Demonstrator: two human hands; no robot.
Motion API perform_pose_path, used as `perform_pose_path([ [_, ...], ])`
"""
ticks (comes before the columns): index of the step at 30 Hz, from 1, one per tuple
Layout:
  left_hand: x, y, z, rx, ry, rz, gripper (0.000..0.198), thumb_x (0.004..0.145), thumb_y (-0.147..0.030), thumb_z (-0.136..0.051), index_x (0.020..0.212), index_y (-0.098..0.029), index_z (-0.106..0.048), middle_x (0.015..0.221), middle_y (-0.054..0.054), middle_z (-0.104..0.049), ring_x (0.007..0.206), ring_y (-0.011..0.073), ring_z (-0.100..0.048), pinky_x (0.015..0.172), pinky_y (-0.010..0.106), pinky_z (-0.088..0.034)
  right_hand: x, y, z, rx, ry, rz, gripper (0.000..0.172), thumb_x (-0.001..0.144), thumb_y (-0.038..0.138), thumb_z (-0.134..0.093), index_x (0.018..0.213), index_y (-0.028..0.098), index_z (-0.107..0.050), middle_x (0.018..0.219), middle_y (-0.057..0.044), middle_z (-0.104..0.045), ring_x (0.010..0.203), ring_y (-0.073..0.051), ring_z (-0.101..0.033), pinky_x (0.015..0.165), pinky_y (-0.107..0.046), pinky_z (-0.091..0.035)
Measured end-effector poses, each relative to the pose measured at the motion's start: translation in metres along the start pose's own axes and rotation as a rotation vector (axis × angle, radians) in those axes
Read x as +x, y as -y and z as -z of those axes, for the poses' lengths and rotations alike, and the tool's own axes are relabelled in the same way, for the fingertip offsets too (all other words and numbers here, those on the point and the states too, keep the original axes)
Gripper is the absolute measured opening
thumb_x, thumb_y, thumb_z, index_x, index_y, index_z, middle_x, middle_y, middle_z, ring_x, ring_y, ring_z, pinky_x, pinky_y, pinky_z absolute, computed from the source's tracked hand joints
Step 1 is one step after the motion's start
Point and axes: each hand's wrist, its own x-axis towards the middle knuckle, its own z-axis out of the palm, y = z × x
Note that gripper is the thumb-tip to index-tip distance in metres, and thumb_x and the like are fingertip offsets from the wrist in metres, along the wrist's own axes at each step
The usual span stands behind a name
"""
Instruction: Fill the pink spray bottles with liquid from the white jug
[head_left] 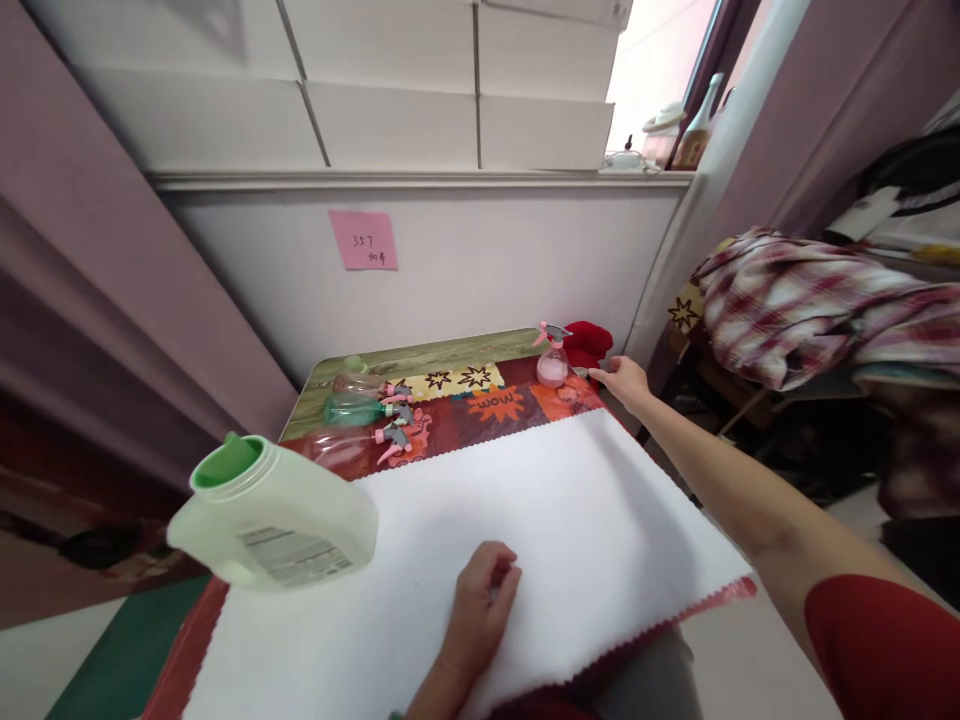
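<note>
My left hand (484, 595) hovers over or rests on the white scallop-edged mat (540, 480); its fingers are loosely curled and I see nothing in them. My right hand (624, 382) reaches to the table's far right corner, its fingertips together at a small greyish thing too small to name. Just left of it stands an upright clear spray bottle (553, 368) with pink liquid and a pink-and-grey trigger head. A red cloth-like thing (586, 343) lies behind these fingers. At the left sits a large pale green jug (300, 520) without a lid, its green inner spout showing.
Several spray bottles lie on their sides at the far left, among them a green one (352, 408) and a clear one (341, 447). A pink note (364, 240) is stuck on the wall. A plaid cloth (802, 300) hangs at the right, beside cluttered furniture.
</note>
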Motion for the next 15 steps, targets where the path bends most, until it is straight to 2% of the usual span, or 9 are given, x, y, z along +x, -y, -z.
perform_pose_path([
  [4,0.000,0.001,-0.002,0.004,-0.021,0.002,0.018,0.092,-0.038,-0.065,0.089,-0.020,-0.068,0.085,0.007,-0.064,0.079,0.0223,-0.060,0.074,0.034,-0.048,-0.004,0.016,0.024,0.017,0.047,0.034,0.058,0.080,0.049,-0.079,0.124,0.013,-0.070,0.124,-0.016,-0.074,0.114,-0.029,-0.070,0.096,-0.036,-0.052],
  [7,0.000,-0.001,-0.002,0.012,-0.023,0.004,0.018,0.092,-0.038,-0.065,0.088,-0.021,-0.068,0.085,0.007,-0.064,0.080,0.0223,-0.060,0.074,0.033,-0.049,-0.001,0.023,0.022,0.027,0.083,0.054,0.059,0.079,0.051,-0.079,0.123,0.014,-0.070,0.124,-0.016,-0.074,0.115,-0.029,-0.070,0.096,-0.035,-0.052],
  [10,0.000,-0.004,-0.001,0.020,-0.014,0.013,0.018,0.092,-0.038,-0.065,0.089,-0.021,-0.068,0.087,0.007,-0.065,0.080,0.0223,-0.061,0.074,0.033,-0.050,0.005,0.025,0.005,0.025,0.117,0.036,0.068,0.074,0.053,-0.082,0.128,0.014,-0.067,0.130,-0.017,-0.071,0.120,-0.031,-0.067,0.097,-0.036,-0.051],
  [15,-0.001,-0.006,0.003,0.075,0.016,-0.019,0.014,0.094,-0.034,-0.061,0.092,-0.021,-0.065,0.090,0.008,-0.065,0.084,0.0222,-0.062,0.076,0.033,-0.052,0.023,0.029,-0.042,0.016,0.162,-0.021,0.092,0.069,0.056,-0.085,0.143,0.011,-0.052,0.135,-0.023,-0.066,0.128,-0.036,-0.062,0.101,-0.042,-0.049],
])
